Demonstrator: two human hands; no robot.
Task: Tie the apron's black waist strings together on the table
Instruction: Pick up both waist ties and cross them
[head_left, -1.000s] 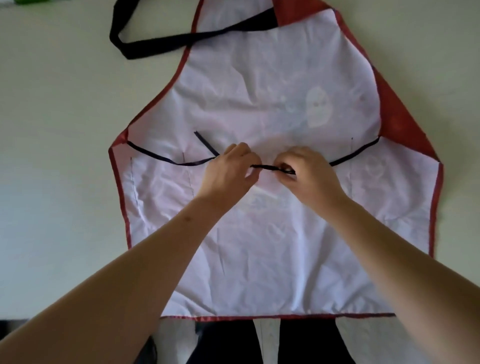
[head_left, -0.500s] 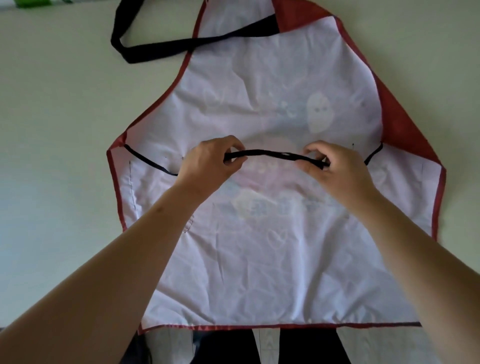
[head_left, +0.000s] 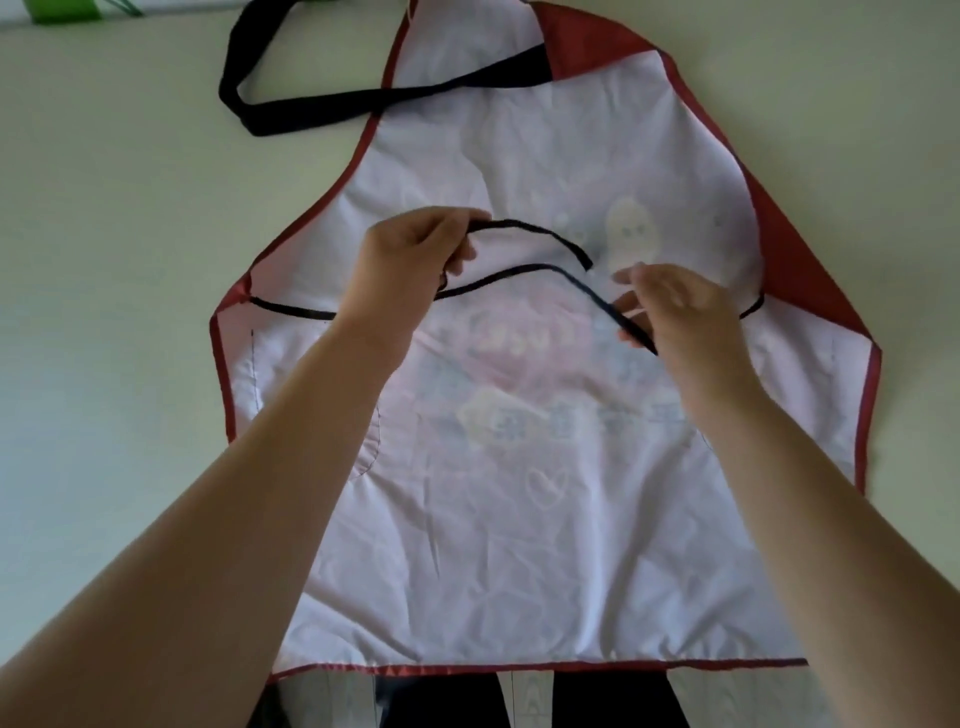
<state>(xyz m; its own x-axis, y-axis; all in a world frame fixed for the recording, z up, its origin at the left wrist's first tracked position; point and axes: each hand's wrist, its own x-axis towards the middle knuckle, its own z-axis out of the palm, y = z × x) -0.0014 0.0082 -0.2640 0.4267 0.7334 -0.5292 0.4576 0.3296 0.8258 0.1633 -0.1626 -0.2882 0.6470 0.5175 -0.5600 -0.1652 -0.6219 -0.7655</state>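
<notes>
Strings (head_left: 524, 273), thin and black, were seen raised over the middle of the frame, above the apron (head_left: 519, 519), which lay flat, pale side up, on the table (head_left: 104, 260). One string was attached at the apron's left corner and ran under the left hand (head_left: 410, 265); the other came in from the right corner and passed behind the right hand (head_left: 675, 312). Two strands were visible between the hands. The upper one arched from the left fingers to a free end near centre frame. The lower one ran from beneath the left hand down to the right fingers.

The left hand was closed on the upper strand, pinched at the fingertips. The right hand was pinched narrowly on the lower strand, with its other fingers spread loosely. The strands were probably held apart and slack so that one could be crossed over the other. No knot was visible; which strand belonged to which corner could not be told for certain.

A black neck strap (head_left: 291, 106) lay looped at upper left of the frame, clear of the work.
</notes>
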